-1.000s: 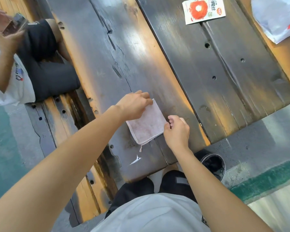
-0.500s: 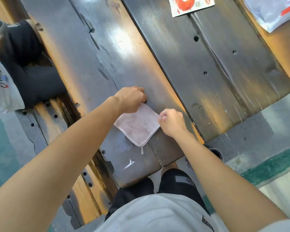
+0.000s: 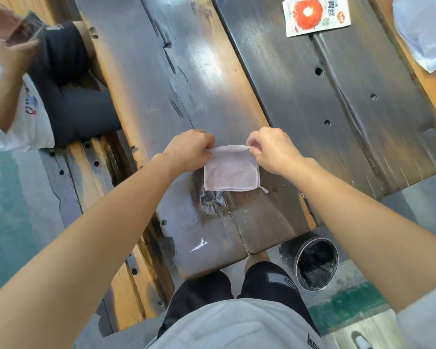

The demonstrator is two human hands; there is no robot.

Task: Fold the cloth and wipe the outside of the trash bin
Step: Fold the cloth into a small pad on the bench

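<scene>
A small pale pink cloth [image 3: 230, 171] lies folded on the dark wooden table [image 3: 212, 79], squared up in front of me. My left hand [image 3: 189, 149] pinches its far left corner and my right hand [image 3: 272, 149] pinches its far right corner, so the far edge is lifted slightly. A round black trash bin [image 3: 312, 260] with a dark liner stands on the floor below the table's near right corner, under my right forearm.
A red and white snack packet [image 3: 315, 15] lies at the table's far side, with a white plastic bag [image 3: 423, 31] at the far right. Another person in dark shorts [image 3: 68, 89] sits on the bench at left. A white smear [image 3: 199, 245] marks the near table end.
The cloth has turned from lying diagonally to lying square to me. Both hands have shifted from its side corners to its two far corners. The bin shows more fully now.
</scene>
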